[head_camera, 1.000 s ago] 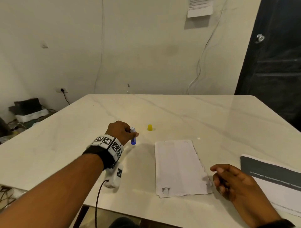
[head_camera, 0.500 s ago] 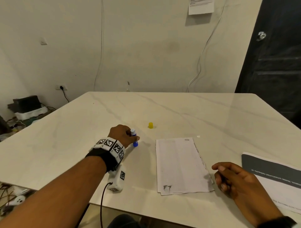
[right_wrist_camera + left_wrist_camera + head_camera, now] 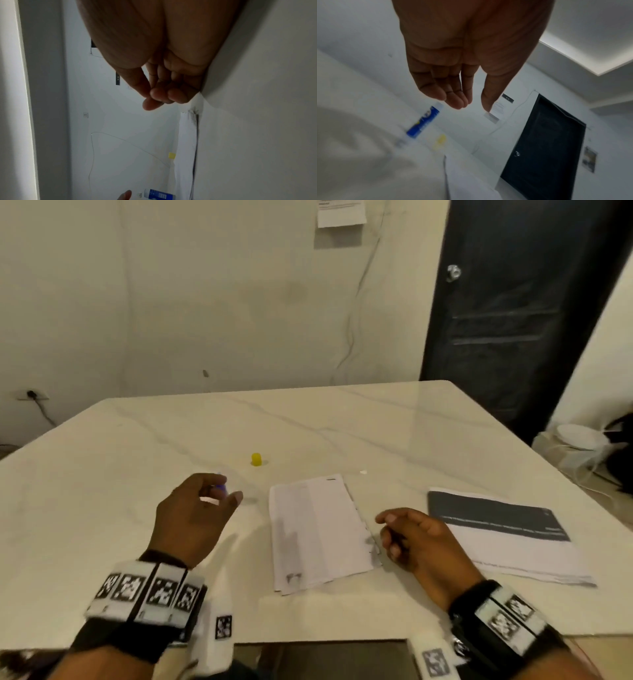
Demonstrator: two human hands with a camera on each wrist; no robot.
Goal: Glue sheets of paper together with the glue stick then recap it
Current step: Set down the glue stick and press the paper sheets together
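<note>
On the left of the marble table [image 3: 102, 460], the left hand [image 3: 191, 518] hovers with relaxed, slightly spread fingers that hold nothing; the left wrist view shows its fingertips just above the blue glue stick [image 3: 423, 121], apart from it. That stick stands upright and uncapped on the tabletop, mostly hidden behind this hand in the head view. Just beyond it sits the small yellow cap [image 3: 256, 459], alone and near the far end of the sheets of paper [image 3: 317, 532], which lie stacked in the middle. At their near right corner rests the right hand [image 3: 416, 537], fingers loosely curled and gripping nothing, touching or just beside the ragged paper edge. Farther right lies a booklet [image 3: 500, 525] with a dark cover band. The step in hand looks like laying or pressing the sheets: the right hand should pin the corner flat while the left smooths outward from the glued strip, keeping edges aligned. Afterwards the cap needs fetching, pushed straight down on the stick.
</note>
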